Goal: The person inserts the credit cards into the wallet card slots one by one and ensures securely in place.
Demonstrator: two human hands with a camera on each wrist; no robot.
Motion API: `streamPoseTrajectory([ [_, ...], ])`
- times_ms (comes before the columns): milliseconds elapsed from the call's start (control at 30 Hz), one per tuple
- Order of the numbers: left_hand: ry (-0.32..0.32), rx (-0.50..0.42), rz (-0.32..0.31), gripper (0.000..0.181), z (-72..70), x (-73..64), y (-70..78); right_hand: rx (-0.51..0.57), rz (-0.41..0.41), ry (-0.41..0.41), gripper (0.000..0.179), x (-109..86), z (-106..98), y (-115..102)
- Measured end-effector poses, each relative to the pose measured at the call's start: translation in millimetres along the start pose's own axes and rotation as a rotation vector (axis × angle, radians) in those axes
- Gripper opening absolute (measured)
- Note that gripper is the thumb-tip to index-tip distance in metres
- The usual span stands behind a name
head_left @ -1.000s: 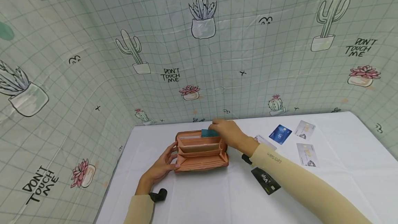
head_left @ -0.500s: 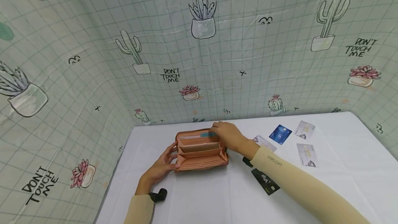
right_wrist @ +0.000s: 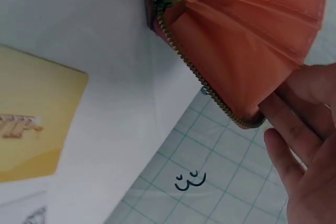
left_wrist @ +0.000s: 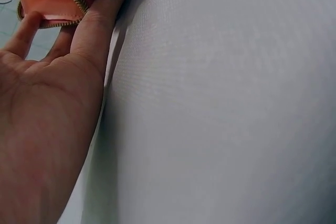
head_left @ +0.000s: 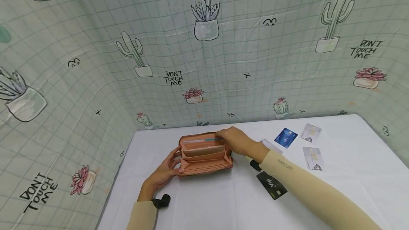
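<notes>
An orange zip wallet point(head_left: 206, 166) lies unzipped on the white table, its pleated compartments facing up. My left hand point(head_left: 163, 171) grips its left side, thumb at the front corner and fingers along the side. At the back right corner, my right hand point(head_left: 239, 142) pinches the wallet's rim. The right wrist view shows the thumb on the lining side and fingers outside the brass zip point(right_wrist: 197, 74). Beside those fingertips, a thin strip of a teal card point(head_left: 210, 139) shows in the rear slot. Whether the fingers touch this card is hidden.
Right of the wallet lie a black card point(head_left: 271, 185), a blue card point(head_left: 285, 137) and several silver cards, including one silver card point(head_left: 313, 158) nearer the front. A yellow card point(right_wrist: 37, 116) lies near my right wrist, mostly covered by the arm in the head view. Patterned cloth hangs behind.
The teal card has gone down into the rear slot, from a standing piece to a thin strip. My right hand has lowered with it; the left hand keeps its hold.
</notes>
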State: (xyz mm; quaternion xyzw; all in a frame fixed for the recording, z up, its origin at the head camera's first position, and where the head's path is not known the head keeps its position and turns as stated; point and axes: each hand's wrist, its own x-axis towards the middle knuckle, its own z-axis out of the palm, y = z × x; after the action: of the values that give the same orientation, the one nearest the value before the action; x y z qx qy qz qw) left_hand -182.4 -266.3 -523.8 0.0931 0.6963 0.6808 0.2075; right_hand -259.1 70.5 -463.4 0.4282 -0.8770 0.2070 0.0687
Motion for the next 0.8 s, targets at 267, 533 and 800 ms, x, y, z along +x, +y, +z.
streamPoseTrajectory([
  [267, -0.015, 0.013, -0.001, 0.100, -2.9, 0.0, -0.9, 0.229, 0.099, 0.167, 0.033, -39.3, -9.2, 2.0],
  [533, -0.007, 0.031, 0.000, 0.100, -3.1, 4.0, 1.9, 0.248, 0.314, 0.351, 0.030, -104.1, -26.0, 16.5],
  [800, -0.011, 0.052, 0.006, 0.100, -1.6, 0.5, -0.4, 0.221, 0.490, 0.408, 0.033, -164.4, -32.3, 34.2],
])
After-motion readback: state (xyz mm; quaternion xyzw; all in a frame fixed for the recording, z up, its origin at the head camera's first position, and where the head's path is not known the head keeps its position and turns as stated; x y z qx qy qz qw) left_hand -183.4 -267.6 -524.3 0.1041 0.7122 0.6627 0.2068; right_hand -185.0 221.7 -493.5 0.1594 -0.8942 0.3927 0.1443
